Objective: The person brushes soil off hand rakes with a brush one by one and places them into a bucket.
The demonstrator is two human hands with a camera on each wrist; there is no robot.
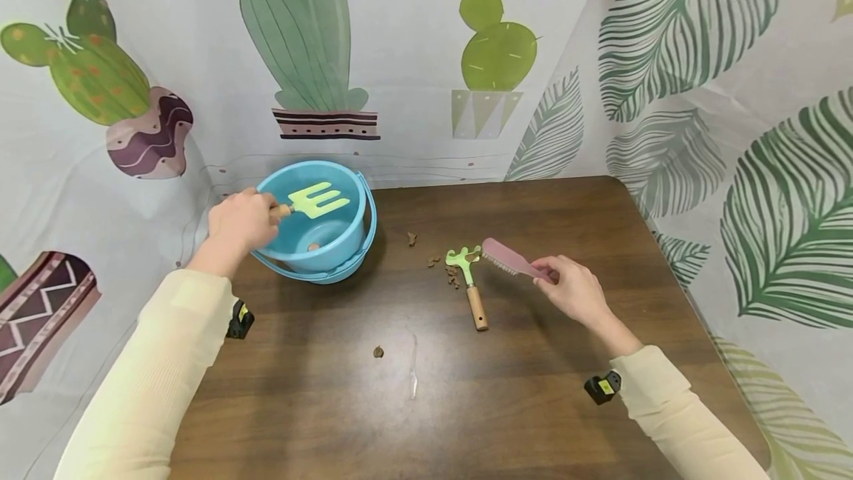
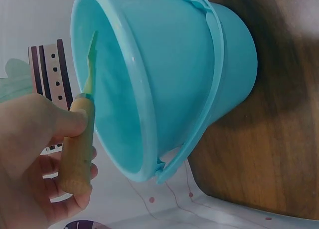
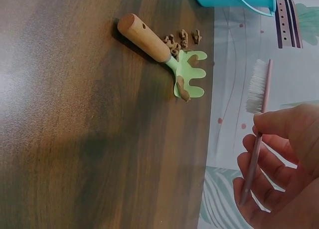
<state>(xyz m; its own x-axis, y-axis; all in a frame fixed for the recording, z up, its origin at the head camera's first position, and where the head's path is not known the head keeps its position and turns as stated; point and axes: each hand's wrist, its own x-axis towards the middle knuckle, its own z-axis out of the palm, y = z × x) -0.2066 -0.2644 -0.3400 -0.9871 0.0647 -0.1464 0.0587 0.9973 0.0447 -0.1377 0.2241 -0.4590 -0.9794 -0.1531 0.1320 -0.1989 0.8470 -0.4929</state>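
My left hand [image 1: 240,222] grips the wooden handle of a small garden fork with a light green, flat-tined head [image 1: 308,206]. The fork is held over the mouth of a light blue bucket [image 2: 174,64], its tines across the opening; inside, a small brownish piece [image 1: 314,247] lies on the bottom. On the right, my other hand [image 1: 574,289] pinches the handle of a pink brush [image 1: 509,258] with pale bristles, held above the table. Left of the brush lies a green hand rake [image 3: 144,37] with a wooden handle, brown crumb-like pieces [image 3: 172,43] on and around its head.
The brown wooden table [image 1: 320,406] meets a cloth [image 1: 413,58] printed with cacti and leaves at its back and sides. A single brown bit [image 1: 378,352] lies near the middle, another [image 1: 412,239] right of the bucket. The bucket's handle [image 1: 370,224] hangs down its side.
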